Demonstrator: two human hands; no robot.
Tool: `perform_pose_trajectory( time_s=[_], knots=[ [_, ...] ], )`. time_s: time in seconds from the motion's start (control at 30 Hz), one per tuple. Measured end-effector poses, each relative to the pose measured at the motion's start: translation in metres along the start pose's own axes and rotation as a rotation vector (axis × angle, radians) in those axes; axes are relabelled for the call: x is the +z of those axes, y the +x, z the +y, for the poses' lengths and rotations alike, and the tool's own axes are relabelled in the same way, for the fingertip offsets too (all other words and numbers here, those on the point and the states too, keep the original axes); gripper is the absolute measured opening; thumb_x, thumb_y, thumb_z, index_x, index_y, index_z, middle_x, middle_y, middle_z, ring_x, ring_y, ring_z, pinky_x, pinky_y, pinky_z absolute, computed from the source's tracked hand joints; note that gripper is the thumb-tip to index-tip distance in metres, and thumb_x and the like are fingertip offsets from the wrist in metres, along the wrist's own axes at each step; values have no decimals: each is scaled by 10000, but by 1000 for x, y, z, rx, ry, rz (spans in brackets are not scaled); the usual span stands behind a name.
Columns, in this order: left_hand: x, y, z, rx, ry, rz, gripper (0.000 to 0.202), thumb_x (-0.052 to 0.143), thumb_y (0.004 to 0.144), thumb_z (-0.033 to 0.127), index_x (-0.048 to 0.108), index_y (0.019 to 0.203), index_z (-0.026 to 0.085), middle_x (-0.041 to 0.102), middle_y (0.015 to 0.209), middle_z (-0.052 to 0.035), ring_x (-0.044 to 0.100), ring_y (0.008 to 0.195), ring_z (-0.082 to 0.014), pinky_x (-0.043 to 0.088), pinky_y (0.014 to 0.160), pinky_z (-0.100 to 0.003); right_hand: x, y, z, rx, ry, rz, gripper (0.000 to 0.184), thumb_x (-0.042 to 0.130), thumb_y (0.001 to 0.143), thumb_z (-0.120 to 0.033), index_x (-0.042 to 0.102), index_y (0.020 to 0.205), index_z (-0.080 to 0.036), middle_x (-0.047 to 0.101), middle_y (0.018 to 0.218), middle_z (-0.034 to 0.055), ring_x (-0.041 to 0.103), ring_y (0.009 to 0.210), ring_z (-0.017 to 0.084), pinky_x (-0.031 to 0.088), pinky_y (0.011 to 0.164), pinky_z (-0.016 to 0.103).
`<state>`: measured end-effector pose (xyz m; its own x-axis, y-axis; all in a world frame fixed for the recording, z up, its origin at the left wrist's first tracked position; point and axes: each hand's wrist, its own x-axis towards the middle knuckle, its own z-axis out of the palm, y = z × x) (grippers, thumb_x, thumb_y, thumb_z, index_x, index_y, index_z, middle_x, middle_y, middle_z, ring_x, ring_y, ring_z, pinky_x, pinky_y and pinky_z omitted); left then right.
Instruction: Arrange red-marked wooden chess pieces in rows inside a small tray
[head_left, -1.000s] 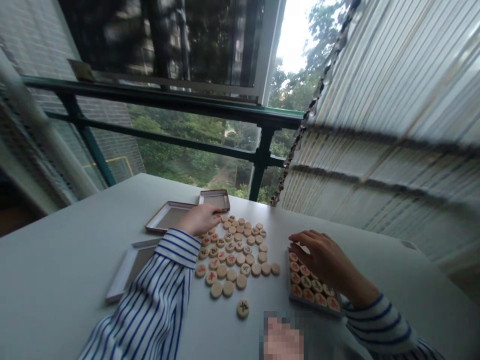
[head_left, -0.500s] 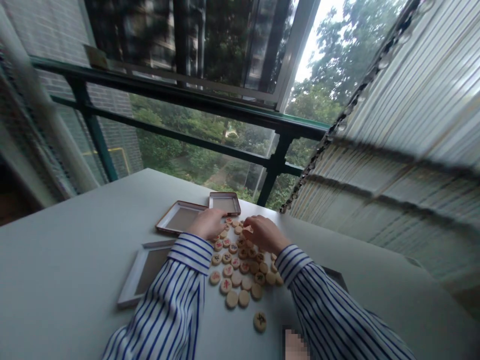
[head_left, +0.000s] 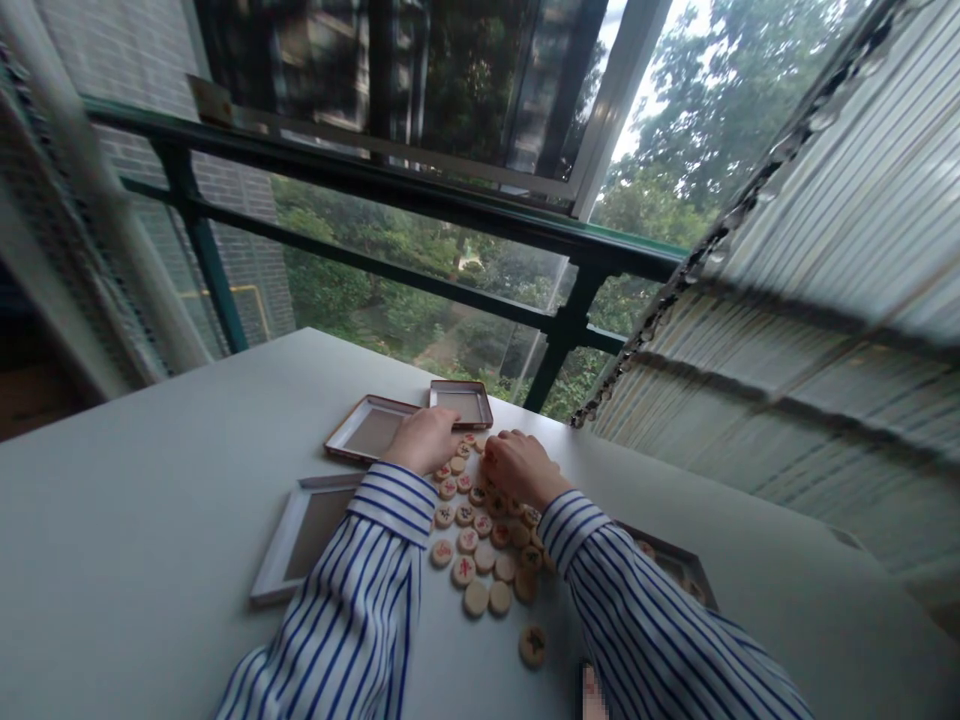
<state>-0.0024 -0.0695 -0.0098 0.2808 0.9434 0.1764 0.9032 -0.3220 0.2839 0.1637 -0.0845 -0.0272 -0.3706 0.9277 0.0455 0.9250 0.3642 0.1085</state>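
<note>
Round wooden Chinese chess pieces (head_left: 482,524) with red or dark characters lie in a loose cluster on the white table. Some show a plain face. My left hand (head_left: 424,440) rests at the cluster's far left edge, its visible fingers stretched to the right; the fingertips are partly hidden. Over the far right part, my right hand (head_left: 523,467) has its fingers curled down, closed on a piece that the hand mostly covers. A single piece (head_left: 533,646) with a dark character lies apart at the near side.
A shallow box part (head_left: 352,440) and a smaller one (head_left: 460,403) lie beyond my left hand. Another open tray (head_left: 274,555) sits left of my left sleeve. Right of my right sleeve, a tray (head_left: 701,580) holds some pieces. A green railing (head_left: 375,190) runs past the table's far edge.
The view has shifted slightly, moving the table things rightward in the picture. My right hand has moved a little left relative to the pieces, toward my left hand. More of the right tray shows.
</note>
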Motion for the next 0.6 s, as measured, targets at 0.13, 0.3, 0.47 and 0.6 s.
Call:
perform_pose_trajectory(
  time_s=[0.13, 0.3, 0.47, 0.6],
  knots=[
    [-1, -2, 0, 12, -5, -12, 325, 487, 759, 281, 596, 1053, 196, 630, 1070, -111, 573, 997, -240, 432, 837, -328, 0, 1, 0, 0, 34, 13, 241, 382, 827, -259, 600, 868, -165, 616, 910, 111, 530, 885, 220, 368, 724, 324],
    [-1, -1, 4, 20, -43, -20, 304, 453, 786, 253, 600, 1049, 217, 635, 1067, -87, 572, 998, -219, 424, 850, -306, 1, 0, 4, 2, 136, 50, 186, 450, 788, -247, 612, 845, -176, 632, 866, 91, 549, 835, 207, 370, 694, 300],
    [3, 4, 4, 79, -118, 35, 345, 416, 793, 201, 585, 1094, 202, 617, 1117, -72, 556, 1033, -192, 405, 891, -273, 2, -2, 11, 21, 297, 91, 198, 459, 804, -291, 609, 884, -191, 639, 845, 39, 557, 754, 141, 377, 631, 234],
    [3, 5, 4, 137, -205, 29, 361, 420, 770, 160, 595, 1084, 190, 636, 1082, -56, 571, 1005, -174, 416, 872, -245, -2, -6, 18, 71, 746, 125, 211, 525, 762, -331, 618, 816, -150, 629, 754, 23, 534, 664, 110, 379, 588, 218]
  ],
)
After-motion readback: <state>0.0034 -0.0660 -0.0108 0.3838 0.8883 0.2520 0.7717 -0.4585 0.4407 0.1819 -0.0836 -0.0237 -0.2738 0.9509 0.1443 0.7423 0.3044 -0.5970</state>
